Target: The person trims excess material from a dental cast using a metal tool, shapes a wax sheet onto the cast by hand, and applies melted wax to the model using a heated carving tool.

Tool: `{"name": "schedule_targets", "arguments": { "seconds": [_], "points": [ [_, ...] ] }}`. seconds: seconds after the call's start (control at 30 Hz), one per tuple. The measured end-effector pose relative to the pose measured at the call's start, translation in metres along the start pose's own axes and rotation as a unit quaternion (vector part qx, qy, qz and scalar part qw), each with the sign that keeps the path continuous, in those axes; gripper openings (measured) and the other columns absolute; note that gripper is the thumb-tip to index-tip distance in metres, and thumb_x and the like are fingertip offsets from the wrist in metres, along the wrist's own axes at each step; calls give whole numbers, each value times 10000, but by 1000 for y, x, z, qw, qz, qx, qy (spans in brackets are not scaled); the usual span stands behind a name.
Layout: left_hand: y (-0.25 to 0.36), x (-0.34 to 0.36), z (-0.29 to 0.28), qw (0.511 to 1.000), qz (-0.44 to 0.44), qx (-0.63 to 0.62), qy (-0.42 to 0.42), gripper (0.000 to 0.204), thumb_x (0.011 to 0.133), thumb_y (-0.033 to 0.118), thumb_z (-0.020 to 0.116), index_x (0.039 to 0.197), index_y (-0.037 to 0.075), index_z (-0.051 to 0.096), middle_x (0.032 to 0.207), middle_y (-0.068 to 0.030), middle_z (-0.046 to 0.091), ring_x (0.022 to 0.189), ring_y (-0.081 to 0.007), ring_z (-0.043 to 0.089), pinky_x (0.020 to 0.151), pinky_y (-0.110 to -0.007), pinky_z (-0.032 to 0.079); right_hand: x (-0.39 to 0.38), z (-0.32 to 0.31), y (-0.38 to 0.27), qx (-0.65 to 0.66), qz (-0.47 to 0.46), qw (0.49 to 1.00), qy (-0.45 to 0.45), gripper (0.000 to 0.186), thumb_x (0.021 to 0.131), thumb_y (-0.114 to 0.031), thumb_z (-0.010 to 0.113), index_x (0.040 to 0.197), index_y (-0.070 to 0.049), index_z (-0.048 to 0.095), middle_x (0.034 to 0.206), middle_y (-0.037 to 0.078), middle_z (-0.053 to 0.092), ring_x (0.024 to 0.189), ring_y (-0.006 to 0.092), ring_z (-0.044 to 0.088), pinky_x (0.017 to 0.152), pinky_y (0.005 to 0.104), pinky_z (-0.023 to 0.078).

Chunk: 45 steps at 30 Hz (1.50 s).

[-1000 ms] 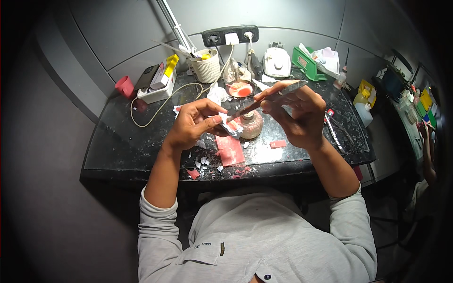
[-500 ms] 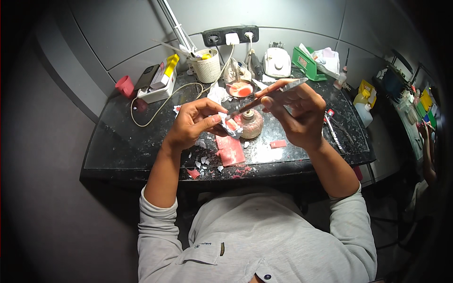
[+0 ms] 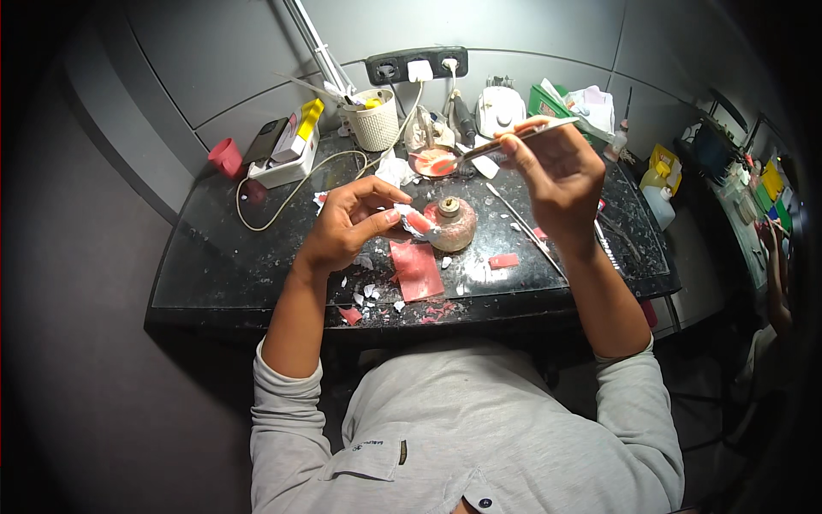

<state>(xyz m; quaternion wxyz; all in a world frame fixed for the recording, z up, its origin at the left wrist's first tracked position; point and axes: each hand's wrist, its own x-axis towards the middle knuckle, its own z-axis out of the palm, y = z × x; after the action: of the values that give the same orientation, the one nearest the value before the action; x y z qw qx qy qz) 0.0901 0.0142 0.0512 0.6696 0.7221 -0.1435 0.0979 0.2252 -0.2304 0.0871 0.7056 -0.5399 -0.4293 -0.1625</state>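
Note:
My left hand (image 3: 347, 224) pinches a small white plaster cast with pink-red wax (image 3: 419, 221) on it, just left of the round glass spirit burner (image 3: 455, 230). Between the fingers and thumb of my right hand (image 3: 561, 176) is a slim wax knife (image 3: 491, 148), held slanting down to the left. Its tip reaches the red wax (image 3: 440, 164) in a shallow dish at the back; whether it touches cannot be made out. Below the burner lies a pink wax sheet (image 3: 417, 272), with a small wax strip (image 3: 503, 260) to its right.
White plaster chips and wax crumbs litter the near edge. A thin metal tool (image 3: 524, 224) lies right of the burner. Behind stand a woven basket (image 3: 374, 122), a white device (image 3: 501, 114) and a green box (image 3: 548, 103). A cable (image 3: 321, 159) loops across the left side.
My right hand has moved up and away, carrying the wax knife's tip from the plaster piece to the dish of red wax. My left hand stays nearly still.

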Motion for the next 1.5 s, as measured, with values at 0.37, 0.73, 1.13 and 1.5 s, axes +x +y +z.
{"name": "schedule_targets", "arguments": {
  "seconds": [0.37, 0.73, 1.13, 1.5],
  "points": [
    [1, 1, 2, 1000, -13, -5, 24, 186, 926, 3, 630, 1097, -65, 602, 1016, -166, 706, 900, -215, 733, 816, -368, 640, 3, -3, 11, -74, 14, 997, -22, 83, 903, 14, 709, 978, 27, 676, 909, 100, 757, 886, 127, 730, 824, 261, 583],
    [1, 0, 0, 1000, -11, 20, -2, 188, 926, 11, 650, 1092, -67, 610, 997, -163, 716, 890, -182, 730, 798, -306, 626, 6, -14, -1, 30, 54, 998, -24, 101, 890, 41, 708, 964, 41, 639, 884, 109, 724, 838, 130, 707, 756, 254, 578],
    [-2, -1, 0, 999, -35, 9, -17, 195, 916, 12, 677, 1080, -70, 610, 979, -151, 708, 893, -173, 723, 818, -312, 628, -5, -3, -11, 72, 40, 994, -77, 125, 894, 14, 728, 985, 50, 650, 891, 97, 724, 820, 111, 694, 742, 241, 565],
    [-2, 0, -2, 999, -39, 14, -14, 190, 912, 9, 683, 1072, -64, 613, 978, -143, 708, 880, -158, 717, 813, -300, 619, -14, 6, -4, 69, -9, 988, -136, 162, 893, 38, 723, 1025, 77, 639, 950, 134, 718, 902, 152, 713, 781, 261, 583]
  ]
}}
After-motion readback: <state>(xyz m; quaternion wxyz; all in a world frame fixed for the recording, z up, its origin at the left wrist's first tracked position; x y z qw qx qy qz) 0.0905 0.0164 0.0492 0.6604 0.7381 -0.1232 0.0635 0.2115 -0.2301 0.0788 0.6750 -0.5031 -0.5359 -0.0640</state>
